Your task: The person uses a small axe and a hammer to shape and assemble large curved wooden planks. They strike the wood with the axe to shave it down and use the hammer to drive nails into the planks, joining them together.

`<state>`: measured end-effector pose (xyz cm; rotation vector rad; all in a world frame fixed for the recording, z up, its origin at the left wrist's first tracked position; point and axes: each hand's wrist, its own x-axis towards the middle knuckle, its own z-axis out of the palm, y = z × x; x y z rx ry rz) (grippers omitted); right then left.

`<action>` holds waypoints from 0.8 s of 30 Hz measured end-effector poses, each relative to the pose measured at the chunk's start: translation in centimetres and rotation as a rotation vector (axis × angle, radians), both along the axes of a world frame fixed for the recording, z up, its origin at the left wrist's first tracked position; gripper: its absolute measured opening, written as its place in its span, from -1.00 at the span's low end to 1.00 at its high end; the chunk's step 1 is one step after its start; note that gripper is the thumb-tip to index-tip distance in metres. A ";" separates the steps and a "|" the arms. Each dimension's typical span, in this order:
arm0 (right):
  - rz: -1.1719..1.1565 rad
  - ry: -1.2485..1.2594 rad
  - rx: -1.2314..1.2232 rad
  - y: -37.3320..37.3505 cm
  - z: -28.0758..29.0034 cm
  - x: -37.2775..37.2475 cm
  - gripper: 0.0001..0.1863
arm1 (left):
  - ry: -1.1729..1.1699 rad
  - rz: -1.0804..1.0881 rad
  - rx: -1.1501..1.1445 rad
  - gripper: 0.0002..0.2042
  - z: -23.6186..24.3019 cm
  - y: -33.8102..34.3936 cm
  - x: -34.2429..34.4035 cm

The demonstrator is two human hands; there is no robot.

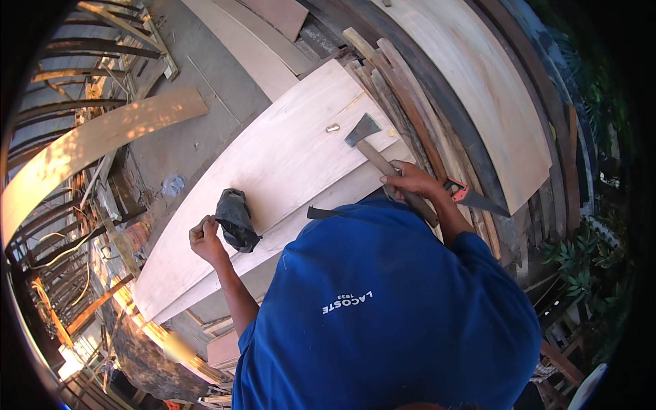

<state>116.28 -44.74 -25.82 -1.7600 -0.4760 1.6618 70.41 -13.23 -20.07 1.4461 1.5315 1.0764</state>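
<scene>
right hand point(412, 180) gripping brown wooden-handled, grey-headed axe point(374, 156), likely feeling head-heavy, stiff; left hand point(206, 238) pinching crumpled black plastic bag point(236, 220) just rightward, probably soft, edge suiting grasp.

A hatchet point(374, 157) with a dark metal head and a worn wooden handle is gripped along that handle by the right hand point(413, 180), its head seen over a pale board point(287, 150). A black plastic bag point(236, 222) (crumpled and bulging) is pinched at its edge by the left hand point(206, 239).
</scene>
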 end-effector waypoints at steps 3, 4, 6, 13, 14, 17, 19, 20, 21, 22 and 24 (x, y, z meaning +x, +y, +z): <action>-0.064 0.233 -0.020 -0.9 0.4 -0.3 -0.55 | -0.181 -0.130 -0.068 -0.88 2.7 0.9 6.3; -0.092 0.294 -0.018 -1.1 0.7 -0.5 -0.60 | -0.238 -0.198 -0.098 -0.87 2.7 1.5 9.0; -0.110 0.347 0.000 -1.3 0.5 -0.4 -0.60 | -0.204 -0.295 -0.164 -0.81 1.3 2.7 15.0; -0.134 0.221 -0.025 -2.5 2.0 -1.0 -0.60 | -0.272 -0.654 -0.245 -0.55 -8.8 6.0 34.4; -0.127 0.215 -0.030 -2.9 2.2 -1.2 -0.60 | -0.112 -0.645 -0.181 -0.64 -10.1 6.5 36.5; -0.268 0.150 -0.036 -4.8 2.8 -1.9 -0.58 | -0.179 -0.609 -0.189 -0.74 -12.7 6.6 41.7; -0.306 0.126 -0.020 -4.4 4.5 -1.9 -0.56 | -0.183 -0.603 -0.164 -0.76 -14.5 7.4 43.2; -0.360 0.102 0.001 -4.2 5.2 -1.8 -0.55 | -0.118 -0.600 -0.080 -0.74 -15.3 7.6 44.0; -0.366 0.055 -0.005 -4.0 5.3 -1.7 -0.54 | -0.051 -0.592 0.005 -0.71 -16.1 7.7 44.3; -0.356 0.054 -0.008 -3.6 5.4 -1.3 -0.54 | -0.053 -0.582 0.002 -0.71 -16.8 7.8 44.2; -0.382 -0.012 -0.018 -2.7 6.0 -0.5 -0.50 | 0.006 -0.603 -0.042 -0.69 -17.3 7.3 44.7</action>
